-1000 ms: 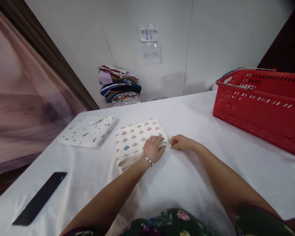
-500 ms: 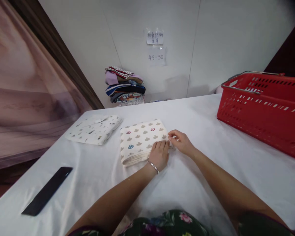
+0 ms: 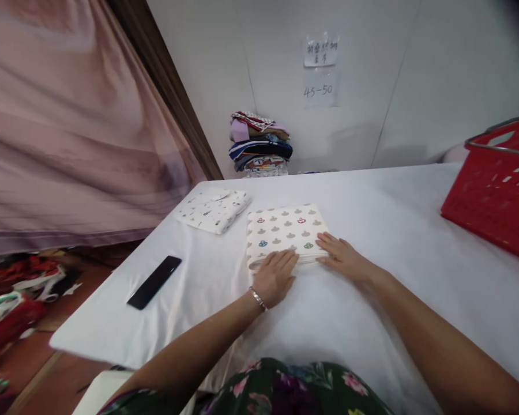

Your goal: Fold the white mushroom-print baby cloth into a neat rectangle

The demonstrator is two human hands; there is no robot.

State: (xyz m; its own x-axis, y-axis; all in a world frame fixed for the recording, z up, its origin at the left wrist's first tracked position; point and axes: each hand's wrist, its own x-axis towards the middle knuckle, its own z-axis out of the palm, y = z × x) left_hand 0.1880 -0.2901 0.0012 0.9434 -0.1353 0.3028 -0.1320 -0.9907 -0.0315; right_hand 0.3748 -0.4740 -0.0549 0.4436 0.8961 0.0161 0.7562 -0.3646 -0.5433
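A folded white cloth printed with grey, red, blue and green motifs lies flat on the white-covered table. My left hand, with a bracelet at the wrist, rests its outstretched fingers on the cloth's near edge. At the near right corner, my right hand lies flat, fingertips touching the cloth. Neither hand grips anything. To the left and a little farther back is a second folded white cloth with small scattered prints.
A black phone lies at the table's left. On the right stands a red basket. Several folded textiles are stacked by the wall beyond the far edge. A pink curtain hangs at left, with items on the floor below.
My view has swung left. My right hand has gone from pinched fingers at the cloth's right side to lying flat on its near corner. My left hand has slid toward the near edge.
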